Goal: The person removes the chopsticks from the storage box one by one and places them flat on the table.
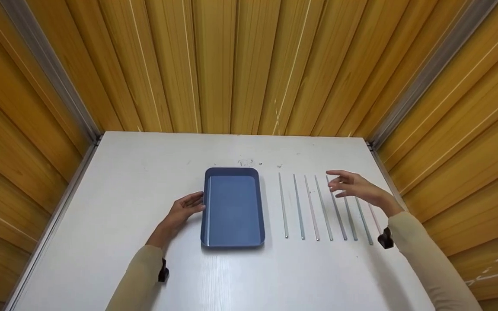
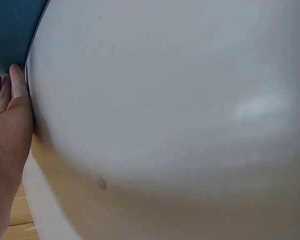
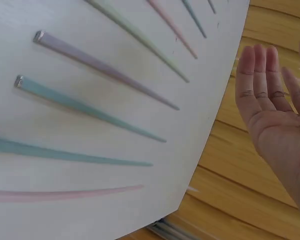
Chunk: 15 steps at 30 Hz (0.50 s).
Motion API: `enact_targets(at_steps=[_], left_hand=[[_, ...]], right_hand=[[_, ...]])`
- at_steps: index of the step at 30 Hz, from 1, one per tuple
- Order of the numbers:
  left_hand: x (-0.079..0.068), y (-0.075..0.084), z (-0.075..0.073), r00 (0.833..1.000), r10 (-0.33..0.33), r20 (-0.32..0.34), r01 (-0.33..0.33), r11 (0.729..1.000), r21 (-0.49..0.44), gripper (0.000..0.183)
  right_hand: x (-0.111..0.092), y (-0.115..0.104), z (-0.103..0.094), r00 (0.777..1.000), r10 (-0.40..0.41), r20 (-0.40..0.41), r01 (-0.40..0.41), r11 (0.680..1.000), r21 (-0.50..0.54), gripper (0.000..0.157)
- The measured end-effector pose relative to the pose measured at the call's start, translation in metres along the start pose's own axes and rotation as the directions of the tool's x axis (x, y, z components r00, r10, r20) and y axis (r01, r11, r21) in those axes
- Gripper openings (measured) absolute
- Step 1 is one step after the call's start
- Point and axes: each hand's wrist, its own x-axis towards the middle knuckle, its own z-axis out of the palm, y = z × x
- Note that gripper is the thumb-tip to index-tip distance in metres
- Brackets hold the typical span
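A blue rectangular tray [image 1: 234, 211] lies on the white table, its long sides running away from me. My left hand [image 1: 184, 210] is at the tray's left side, thumb and fingertips right at the rim; in the left wrist view, the fingers [image 2: 17, 82] extend along the tray's edge [image 2: 12, 35]. To the right of the tray, several pastel chopsticks [image 1: 299, 211] are laid out in a row, their silver-tipped thick ends towards me. Over the right part of that row hovers my right hand [image 1: 355, 186], holding nothing. Its fingers [image 3: 260, 75] look mostly straight in the right wrist view.
Yellow wood-patterned panels [image 1: 231, 65] rise behind the table [image 1: 145, 172] and on both sides, with grey metal posts at the corners. Dark specks [image 1: 245, 162] mark the tabletop beyond the tray. A pink chopstick [image 1: 374, 216] lies outermost on the right, partly under the right wrist.
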Motion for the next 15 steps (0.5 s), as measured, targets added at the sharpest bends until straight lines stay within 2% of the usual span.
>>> enact_targets(at_steps=[9, 15], left_hand=[[0.001, -0.001, -0.001, 1.0, 0.005, 0.011, -0.005, 1.0, 0.0, 0.063], [0.001, -0.001, -0.001, 1.0, 0.008, 0.007, -0.008, 1.0, 0.001, 0.062]], right_hand=[[0.03, -0.016, 0.033, 0.999, 0.002, 0.049, -0.003, 1.0, 0.018, 0.057], [0.068, -0.026, 0.07, 0.991, -0.023, 0.133, 0.013, 0.997, 0.076, 0.056]])
